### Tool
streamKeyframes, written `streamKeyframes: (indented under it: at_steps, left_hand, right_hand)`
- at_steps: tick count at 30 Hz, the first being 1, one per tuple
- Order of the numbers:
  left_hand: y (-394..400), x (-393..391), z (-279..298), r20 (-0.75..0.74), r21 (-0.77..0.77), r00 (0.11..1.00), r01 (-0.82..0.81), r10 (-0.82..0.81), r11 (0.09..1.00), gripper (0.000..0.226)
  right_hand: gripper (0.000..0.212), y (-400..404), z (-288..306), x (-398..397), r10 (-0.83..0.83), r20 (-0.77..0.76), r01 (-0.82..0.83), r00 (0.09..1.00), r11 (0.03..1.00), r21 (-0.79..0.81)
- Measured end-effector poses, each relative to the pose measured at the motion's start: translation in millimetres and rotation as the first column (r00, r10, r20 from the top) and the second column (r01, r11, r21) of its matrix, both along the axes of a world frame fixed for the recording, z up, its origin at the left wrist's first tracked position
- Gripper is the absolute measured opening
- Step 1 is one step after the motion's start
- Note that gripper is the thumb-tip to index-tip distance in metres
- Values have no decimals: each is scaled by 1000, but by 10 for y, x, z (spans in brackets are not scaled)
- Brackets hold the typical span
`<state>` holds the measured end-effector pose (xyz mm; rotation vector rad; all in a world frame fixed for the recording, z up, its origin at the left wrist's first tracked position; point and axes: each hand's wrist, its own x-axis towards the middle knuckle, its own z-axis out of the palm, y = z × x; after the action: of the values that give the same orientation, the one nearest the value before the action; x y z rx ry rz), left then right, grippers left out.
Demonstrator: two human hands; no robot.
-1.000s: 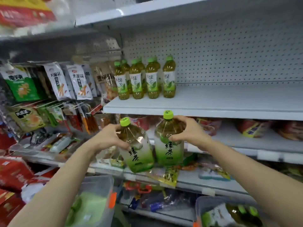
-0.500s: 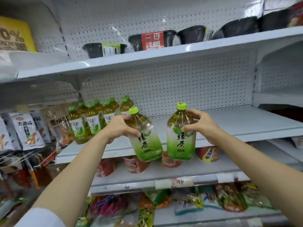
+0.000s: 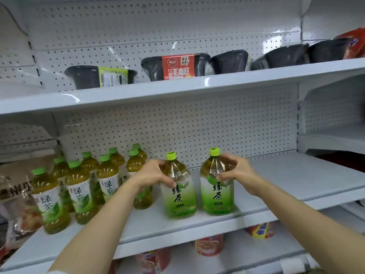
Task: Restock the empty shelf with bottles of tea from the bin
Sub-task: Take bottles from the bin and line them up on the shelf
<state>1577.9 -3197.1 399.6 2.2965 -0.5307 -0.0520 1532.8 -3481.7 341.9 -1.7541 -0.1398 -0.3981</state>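
Both bottles have come up from waist height and now sit at the front of the shelf [image 3: 286,175], or just about touch it; the blur at their bases leaves me unsure they are fully down. The left hand [image 3: 152,175] curls round the shoulder of the left bottle [image 3: 178,186], fingers wrapped below its cap. The right hand [image 3: 237,171] pinches the right bottle [image 3: 216,184] at the neck and shoulder, thumb in front. The two stand upright, close together but apart.

At nine o'clock from them is the cluster [image 3: 83,184] of tea already stocked, eight or so, with the left forearm crossing in front of its nearest bottle. From the pair toward three o'clock the shelf is bare white.

So two more are nearly placed. I'd expect a nudge toward the cluster, then release. The bin is out of sight here.
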Motion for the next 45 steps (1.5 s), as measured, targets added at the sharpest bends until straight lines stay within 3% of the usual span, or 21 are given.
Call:
streamKeyframes:
  at_steps: [8, 15, 17, 20, 24, 27, 39, 45]
  left_hand:
    - [-95, 178, 10, -40, 50, 999, -16, 18, 999, 76]
    - [-86, 154, 78, -45, 170, 999, 5, 2, 985, 102]
    - [-103, 157, 201, -10, 94, 1000, 25, -25, 995, 100]
    - [-181, 179, 403, 61, -2, 996, 65, -65, 998, 84]
    - [-366, 277, 520, 153, 228, 987, 4, -40, 974, 51]
    - [-448, 361, 576, 163, 288, 986, -27, -22, 957, 39]
    - [-489, 1111, 748, 151, 248, 986, -101, 64, 964, 36]
    - [-533, 1521, 716, 137, 313, 987, -119, 79, 942, 35]
  right_hand:
    - [78, -38, 22, 227, 145, -18, -145, 989, 989, -3]
    - [82, -150, -1, 174, 273, -43, -274, 961, 961, -33]
    - [89, -156, -46, 146, 282, -35, -283, 959, 958, -42]
    - [96, -134, -120, 148, 270, -14, -270, 963, 960, -68]
    - [96, -112, -152, 196, 235, 2, -234, 972, 970, -70]
    - [92, -99, -168, 228, 207, 36, -207, 978, 978, -11]
    - [86, 52, -139, 913, 107, 60, -113, 992, 989, 100]
    - [86, 169, -129, 1229, 82, 53, -89, 995, 986, 144]
